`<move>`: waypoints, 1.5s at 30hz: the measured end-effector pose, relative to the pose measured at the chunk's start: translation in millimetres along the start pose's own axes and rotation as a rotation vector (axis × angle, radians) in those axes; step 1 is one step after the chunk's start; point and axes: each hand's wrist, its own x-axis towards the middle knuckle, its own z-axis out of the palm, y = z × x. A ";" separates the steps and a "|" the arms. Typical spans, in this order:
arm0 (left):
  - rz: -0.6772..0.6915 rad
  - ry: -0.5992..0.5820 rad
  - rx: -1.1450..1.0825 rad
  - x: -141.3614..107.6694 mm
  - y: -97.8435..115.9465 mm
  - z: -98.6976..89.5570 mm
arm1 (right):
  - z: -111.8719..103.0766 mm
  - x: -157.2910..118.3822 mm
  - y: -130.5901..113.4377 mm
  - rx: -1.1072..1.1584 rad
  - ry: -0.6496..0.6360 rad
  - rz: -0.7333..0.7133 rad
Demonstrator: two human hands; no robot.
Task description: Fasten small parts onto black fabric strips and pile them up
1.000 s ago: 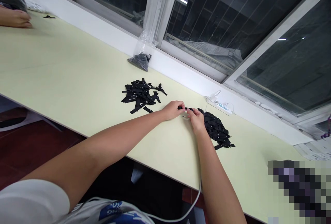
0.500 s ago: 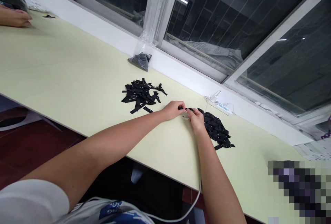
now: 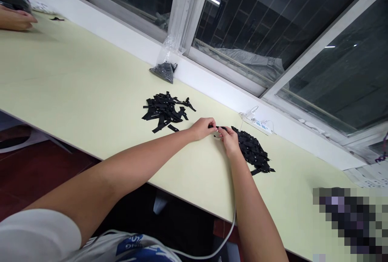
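Observation:
My left hand and my right hand meet over the table, fingers pinched on a small black strip stretched between them. Details at the fingertips are too small to make out. A tiny dark piece lies on the table just below the fingertips. Right beside my right hand is a dense pile of black strips. Another, looser pile of black strips is spread to the left of my left hand, with single strips at its edges.
By the window wall stands a clear bag with black pieces. A white power strip with cables sits behind the right pile. A white cable hangs at the table's front edge. Another person's hand is at the far left.

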 end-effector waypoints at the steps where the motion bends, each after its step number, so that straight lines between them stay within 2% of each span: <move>1: -0.003 0.001 0.002 -0.1 0.2 -0.1 | 0.1 -0.1 -0.2 0.001 0.003 -0.002; 22: 0.016 -0.003 -0.051 2.3 -3.6 -0.2 | -0.7 0.4 0.2 -0.013 -0.088 -0.042; 32: -0.028 0.050 -0.047 3.6 -3.3 -0.5 | -3.5 3.1 3.4 0.004 0.027 0.021; 39: -0.028 0.028 -0.022 4.3 -6.1 -2.0 | -7.3 4.9 5.9 0.003 0.095 0.029; 45: -0.023 0.017 0.000 3.7 -4.2 -4.0 | -7.6 4.8 7.4 -0.061 0.100 0.007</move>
